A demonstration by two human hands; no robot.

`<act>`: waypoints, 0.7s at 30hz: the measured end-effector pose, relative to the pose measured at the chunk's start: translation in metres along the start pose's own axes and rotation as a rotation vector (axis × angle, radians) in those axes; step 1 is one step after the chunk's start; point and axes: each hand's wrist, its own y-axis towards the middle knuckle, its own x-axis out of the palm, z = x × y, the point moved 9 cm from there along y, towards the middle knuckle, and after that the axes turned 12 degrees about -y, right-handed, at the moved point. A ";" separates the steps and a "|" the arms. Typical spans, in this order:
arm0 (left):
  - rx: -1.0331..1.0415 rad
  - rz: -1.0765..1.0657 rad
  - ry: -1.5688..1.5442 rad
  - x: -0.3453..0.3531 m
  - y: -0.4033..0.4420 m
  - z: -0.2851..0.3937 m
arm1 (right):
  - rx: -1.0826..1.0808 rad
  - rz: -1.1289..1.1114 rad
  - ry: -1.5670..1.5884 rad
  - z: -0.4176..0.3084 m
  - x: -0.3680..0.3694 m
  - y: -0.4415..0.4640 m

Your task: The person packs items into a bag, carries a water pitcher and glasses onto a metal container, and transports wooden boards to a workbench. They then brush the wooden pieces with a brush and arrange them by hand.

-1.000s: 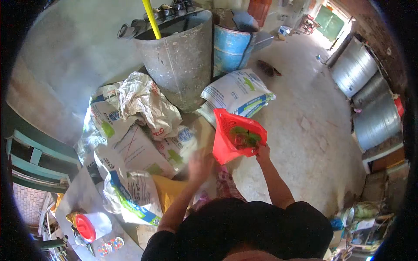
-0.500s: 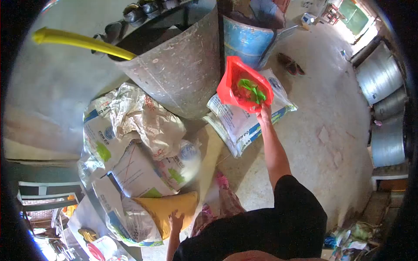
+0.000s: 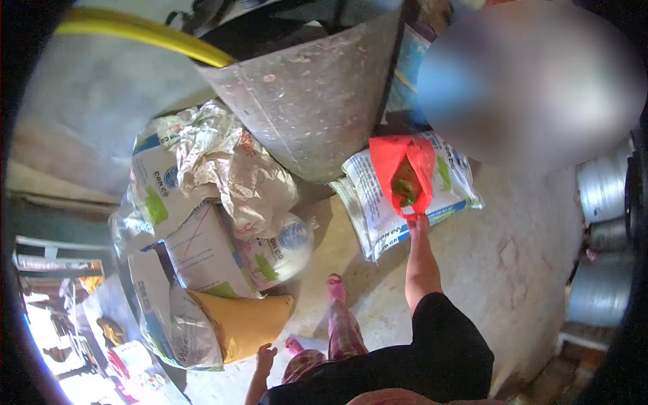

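Note:
My right hand [image 3: 418, 225] is closed on the near edge of a red plastic bag [image 3: 412, 156]. Green leaves [image 3: 405, 190] lie inside its open mouth. Behind the bag is a white printed sack [image 3: 374, 202]; whether the two touch I cannot tell. My left hand [image 3: 266, 355] hangs low with loosely bent fingers and holds nothing. Closest to it is a tan-yellow sack [image 3: 246, 324], just to the left.
A large grey drum [image 3: 304, 101] stands ahead, with a yellow pipe [image 3: 145, 37] across its rim. White printed sacks [image 3: 202, 253] and a crumpled sack [image 3: 226, 162] are heaped at left. Metal containers [image 3: 601, 192] line the right side. Upper right is blurred.
The red bag has come down and nearer, its mouth narrower, with my right hand still on it. My left hand has drawn slightly away from the yellow sack. The view has shifted.

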 end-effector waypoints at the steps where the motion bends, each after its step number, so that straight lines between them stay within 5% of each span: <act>1: 0.076 -0.032 0.085 0.003 0.006 0.000 | 0.001 0.118 -0.144 -0.006 -0.004 -0.017; 2: 0.145 -0.057 0.168 0.009 0.004 -0.003 | -0.001 0.233 -0.293 -0.010 -0.010 -0.036; 6: -0.013 -0.016 -0.090 0.018 -0.002 -0.014 | 0.046 0.066 -0.524 -0.001 -0.017 -0.051; 8: 0.134 -0.079 -0.098 0.018 -0.003 -0.023 | 0.053 0.033 -0.747 0.007 -0.023 -0.069; 10: 0.067 -0.043 -0.157 0.012 -0.010 -0.037 | -0.177 0.036 -1.164 0.011 -0.009 -0.119; 11: 0.033 -0.036 -0.148 0.008 -0.011 -0.049 | -0.369 -0.019 -1.344 0.029 -0.027 -0.096; 14: 0.116 0.006 -0.116 -0.016 -0.032 -0.066 | 0.013 -0.137 -1.501 0.104 -0.040 -0.192; 17: 0.070 0.046 -0.254 -0.050 -0.061 -0.106 | 0.133 -0.397 -1.547 0.207 -0.067 -0.258; 21: 0.105 0.152 -0.229 -0.121 -0.122 -0.165 | -0.243 -0.727 -2.083 0.316 -0.051 -0.418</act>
